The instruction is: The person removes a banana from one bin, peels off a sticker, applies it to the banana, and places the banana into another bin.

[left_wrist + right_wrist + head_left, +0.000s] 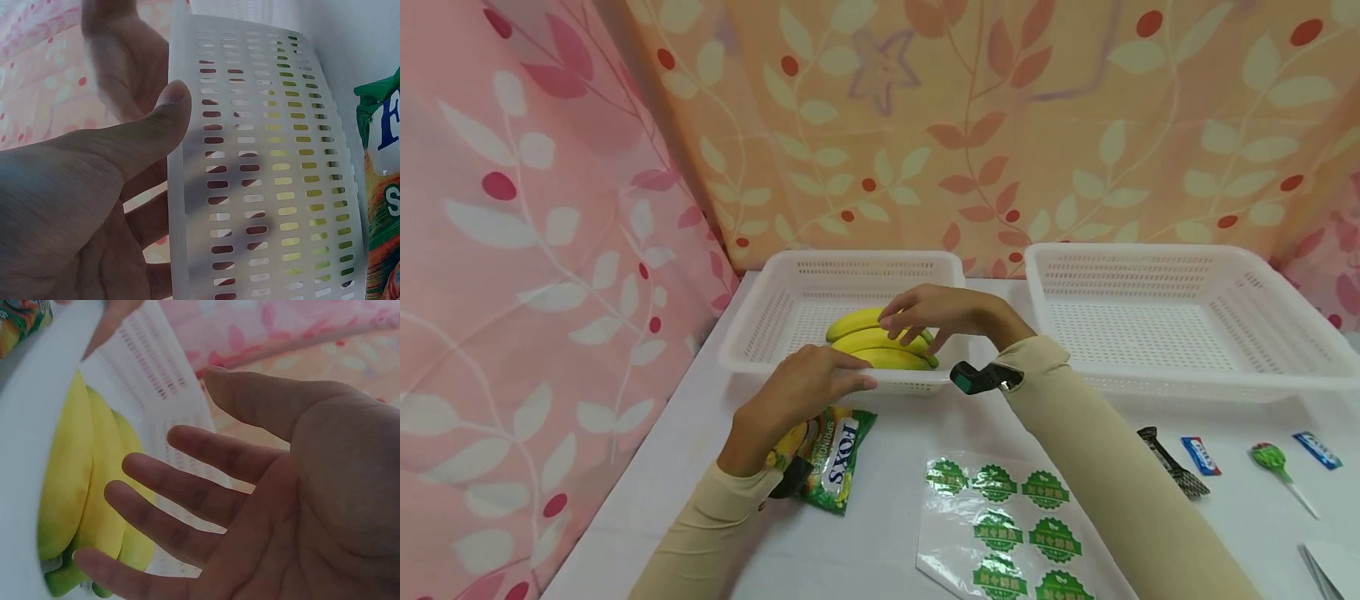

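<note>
A bunch of yellow bananas (880, 342) with green ends lies in the left white plastic basket (748, 333), against its front wall. Over that wall reaches my left hand (808, 383). Its thumb lies at the rim in the left wrist view, while its fingers (150, 219) extend inside the basket, partly seen through the slots. My right hand (936, 312) hovers over the bananas, palm down with fingers spread. In the right wrist view, nothing lies in its palm, and the fingertips (115, 490) overlap the bananas (94, 481).
A second white basket (1195, 379) stands at the right. In front lie a green FOX'S candy bag (838, 458), a sheet of green stickers (940, 533), a black wrapped item (1172, 467), small blue packets (1201, 456) and a lollipop (1270, 456). Floral cloth hangs behind and at the left.
</note>
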Demonstrator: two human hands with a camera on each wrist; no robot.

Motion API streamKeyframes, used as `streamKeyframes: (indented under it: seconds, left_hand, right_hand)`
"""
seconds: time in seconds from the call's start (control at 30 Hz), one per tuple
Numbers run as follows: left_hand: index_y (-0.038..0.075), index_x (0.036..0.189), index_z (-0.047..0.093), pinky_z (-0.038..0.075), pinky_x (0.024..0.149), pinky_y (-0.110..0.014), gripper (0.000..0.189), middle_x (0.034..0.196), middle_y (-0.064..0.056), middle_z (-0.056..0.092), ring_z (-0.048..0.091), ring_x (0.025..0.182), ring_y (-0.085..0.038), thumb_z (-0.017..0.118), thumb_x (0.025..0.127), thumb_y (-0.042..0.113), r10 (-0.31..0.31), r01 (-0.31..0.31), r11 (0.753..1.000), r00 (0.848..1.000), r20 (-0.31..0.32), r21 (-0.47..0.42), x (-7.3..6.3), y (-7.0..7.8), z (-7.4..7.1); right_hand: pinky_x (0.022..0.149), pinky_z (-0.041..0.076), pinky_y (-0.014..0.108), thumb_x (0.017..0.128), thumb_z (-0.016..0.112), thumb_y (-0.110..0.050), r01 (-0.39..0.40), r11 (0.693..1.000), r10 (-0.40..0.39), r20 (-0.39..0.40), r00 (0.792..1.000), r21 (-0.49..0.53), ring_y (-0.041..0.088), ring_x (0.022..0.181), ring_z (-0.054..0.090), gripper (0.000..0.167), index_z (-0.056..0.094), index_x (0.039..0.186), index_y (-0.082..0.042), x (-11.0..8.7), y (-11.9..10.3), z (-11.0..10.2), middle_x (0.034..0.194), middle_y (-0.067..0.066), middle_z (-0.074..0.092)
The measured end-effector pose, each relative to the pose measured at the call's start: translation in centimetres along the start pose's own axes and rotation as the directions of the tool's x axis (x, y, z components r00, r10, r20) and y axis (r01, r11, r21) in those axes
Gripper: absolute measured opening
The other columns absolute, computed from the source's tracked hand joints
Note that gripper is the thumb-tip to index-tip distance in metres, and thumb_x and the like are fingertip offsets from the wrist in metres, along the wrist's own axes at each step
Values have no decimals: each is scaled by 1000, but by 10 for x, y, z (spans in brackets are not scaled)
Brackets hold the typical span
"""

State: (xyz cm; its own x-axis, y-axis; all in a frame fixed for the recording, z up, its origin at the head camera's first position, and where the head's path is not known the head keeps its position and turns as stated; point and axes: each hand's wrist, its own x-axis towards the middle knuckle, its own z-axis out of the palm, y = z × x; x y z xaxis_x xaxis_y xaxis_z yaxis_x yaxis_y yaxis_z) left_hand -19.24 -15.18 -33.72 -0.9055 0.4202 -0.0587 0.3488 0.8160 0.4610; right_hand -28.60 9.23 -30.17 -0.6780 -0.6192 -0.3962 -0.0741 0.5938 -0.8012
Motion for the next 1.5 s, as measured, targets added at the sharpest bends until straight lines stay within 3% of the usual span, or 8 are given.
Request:
streamKeyframes:
  seconds: [0.13, 0.33, 0.7, 0.83, 0.97, 1.1, 1.23, 1.5]
  left_hand:
    - [20, 132, 77, 50, 78, -34, 44, 105, 6, 76, 61, 88, -16, 73, 99, 48, 4, -4, 1000, 1000, -10, -4, 0, 1, 1]
    - [20, 132, 77, 50, 78, -33, 43, 100, 7, 75, 61, 88, -16, 74, 98, 46, 2, -2, 1000, 1000, -9, -8, 0, 1, 1]
    - [20, 132, 77, 51, 80, -33, 43, 106, 6, 76, 61, 90, -15, 75, 98, 45, -4, 4, 1000, 1000, -6, -11, 0, 3, 0]
    - [19, 132, 77, 50, 78, -33, 42, 102, 6, 76, 60, 89, -16, 75, 99, 44, 4, -4, 1000, 1000, -4, -3, 0, 3, 0]
    - [19, 132, 77, 48, 76, -32, 42, 96, 7, 74, 59, 86, -15, 75, 98, 44, 5, -5, 1000, 1000, -4, 6, 1, 3, 0]
    - [18, 131, 78, 47, 75, -32, 41, 88, 4, 71, 58, 83, -15, 76, 98, 43, 1, -1, 1000, 1000, -1, 0, 1, 3, 0]
    - [19, 131, 78, 46, 73, -32, 43, 80, 2, 65, 57, 81, -16, 76, 97, 46, -4, 4, 1000, 1000, 3, -5, 1, 4, 0]
    - [21, 132, 77, 48, 77, -32, 42, 105, 6, 75, 59, 88, -16, 76, 98, 45, 18, -18, 1000, 1000, -17, -2, -1, 3, 0]
  right_hand:
    - [101, 54, 61, 101, 67, -40, -56, 998, 56, 15, 998, 9, 34, 136, 60, 61, 56, 153, -11, 10, 1, 0, 148, 12, 61]
    - [97, 57, 60, 96, 72, -38, -123, 992, 123, 22, 992, 0, 35, 136, 58, 60, 60, 150, -15, 21, 3, 4, 149, 9, 62]
    - [102, 53, 64, 102, 68, -35, -180, 983, 181, 31, 983, -23, 34, 131, 60, 43, 68, 139, -14, 28, 5, 12, 140, 8, 64]
    - [105, 51, 64, 102, 71, -33, -199, 979, 201, 45, 978, -50, 34, 133, 56, 46, 66, 142, -12, 31, 5, 14, 144, 9, 60]
    - [103, 55, 57, 99, 76, -28, -202, 975, 207, 52, 977, -89, 32, 129, 56, 48, 67, 143, -11, 31, 6, 14, 142, 9, 59]
    - [97, 60, 45, 95, 80, -24, -178, 973, 182, 11, 983, -146, 29, 118, 61, 49, 69, 141, -10, 27, 5, 13, 136, 9, 61]
    - [90, 63, 40, 91, 83, -24, -129, 974, 115, -85, 990, -188, 29, 111, 66, 53, 70, 140, -9, 18, 2, 9, 137, 8, 62]
    - [87, 63, 39, 91, 79, -26, 42, 982, -80, -203, 976, -184, 28, 104, 70, 49, 71, 137, -11, -25, 2, -11, 128, 7, 72]
